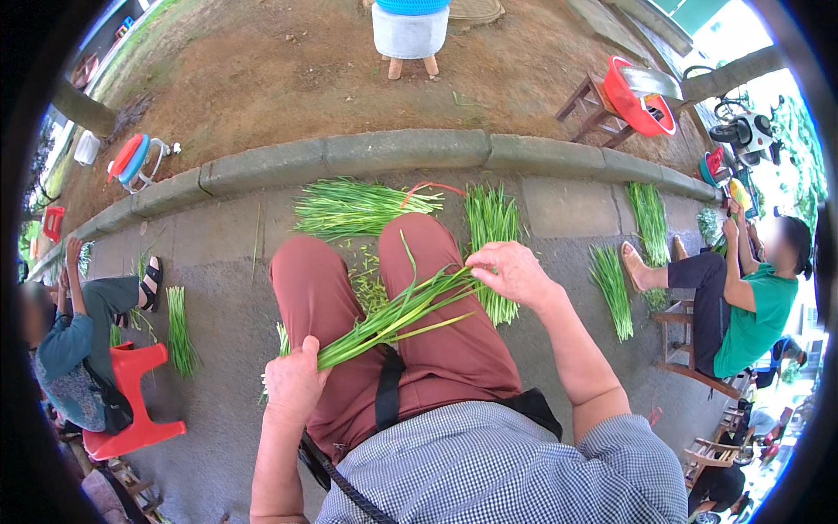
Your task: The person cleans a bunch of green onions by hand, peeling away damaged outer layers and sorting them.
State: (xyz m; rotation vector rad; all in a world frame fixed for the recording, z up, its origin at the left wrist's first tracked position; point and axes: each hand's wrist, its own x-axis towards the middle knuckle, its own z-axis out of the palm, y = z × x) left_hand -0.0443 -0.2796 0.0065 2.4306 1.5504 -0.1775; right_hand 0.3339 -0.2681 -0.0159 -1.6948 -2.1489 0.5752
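My left hand [292,382] grips the root end of a bunch of long green stalks [397,310] that lies across my lap, over my reddish-brown trousers [454,349]. My right hand [513,271] pinches the leafy ends of the same bunch above my right knee. On the grey pavement beyond my knees lie two more piles of green stalks, one pile [358,208] to the left and one pile [493,231] to the right. Small green trimmings [368,284] are scattered between my legs.
A person in a green shirt [755,310] sits on a stool at the right with stalk bundles [613,288] by their feet. Another person [74,349] sits at the left beside a red plastic stool [131,393]. A stone kerb [393,153] borders bare earth with a red basin [642,96].
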